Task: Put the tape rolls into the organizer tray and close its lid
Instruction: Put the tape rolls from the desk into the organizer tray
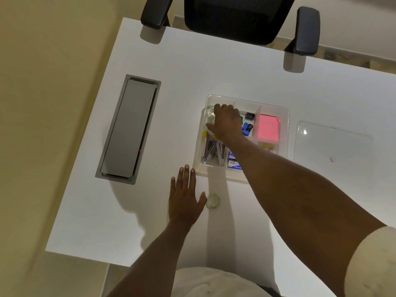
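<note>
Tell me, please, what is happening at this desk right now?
A person is tidying stationery into a clear organizer tray on a white desk. Their right hand reaches into the tray's far left compartment, where a clear tape roll partly shows under the fingers; whether it is gripped cannot be told. The left hand lies open and flat on the desk beside another tape roll, which is not yet in the tray. The clear lid lies off, right of the tray.

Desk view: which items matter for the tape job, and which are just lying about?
Job: tape roll on the desk, organizer tray, clear lid, right hand in the tray, left hand.
Lying about: grey cable cover, chair.
</note>
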Available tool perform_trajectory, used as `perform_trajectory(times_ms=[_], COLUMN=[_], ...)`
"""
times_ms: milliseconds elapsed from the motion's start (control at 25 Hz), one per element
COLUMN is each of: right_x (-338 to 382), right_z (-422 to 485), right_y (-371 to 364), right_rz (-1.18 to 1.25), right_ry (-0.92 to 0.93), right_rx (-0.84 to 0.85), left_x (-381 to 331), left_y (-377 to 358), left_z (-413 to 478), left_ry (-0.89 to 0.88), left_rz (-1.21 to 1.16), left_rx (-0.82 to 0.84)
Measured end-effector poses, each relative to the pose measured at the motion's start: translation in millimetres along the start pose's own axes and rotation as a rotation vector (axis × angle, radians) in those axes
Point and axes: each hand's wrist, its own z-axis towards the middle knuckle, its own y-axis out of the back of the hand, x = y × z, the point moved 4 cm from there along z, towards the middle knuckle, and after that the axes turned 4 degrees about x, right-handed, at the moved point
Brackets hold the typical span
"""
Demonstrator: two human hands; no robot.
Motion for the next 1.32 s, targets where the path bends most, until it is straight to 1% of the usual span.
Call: perform_trajectory(times_ms=[120,360,520,640,840,1000,1120,1200,1320], right_x=[4,9,7,6,7,-2,-12,-15,-16], right_z=[6,12,7,-4,-59,-120,-162,-189,-226], right_y=[-4,-4,-1,3,-3,-26,-38,-47,-66], right_rz=[-0.042,-0.102,-0.078,-0.04,0.045,0.01,0.005,0.036,0.071], right_ry=[-0.027,-0.023,-0.016,-0.002,0.092,0.251,0.268,0.294,0.332], right_rx=[0.006,0.027,0.009,-0.038,-0.158,-0.185,-0.199,-0.167,-0.022], left_x=[0,1,0,0,-2,-1,-4,-6,-7], left_y=[-1,-1,1,4,13,20,25,29,33], left_z=[0,1,0,0,-4,-5,-7,-8,-9], left_ry=[0.001,0.009,0.003,0.005,-0.011,-0.027,-0.029,-0.028,-0.032], left_rz=[-0.002,0.0,0.002,0.01,0.023,0.035,0.033,0.042,0.048], left_rx=[0.005,0.034,0.04,0.058,0.087,0.122,0.135,0.146,0.168])
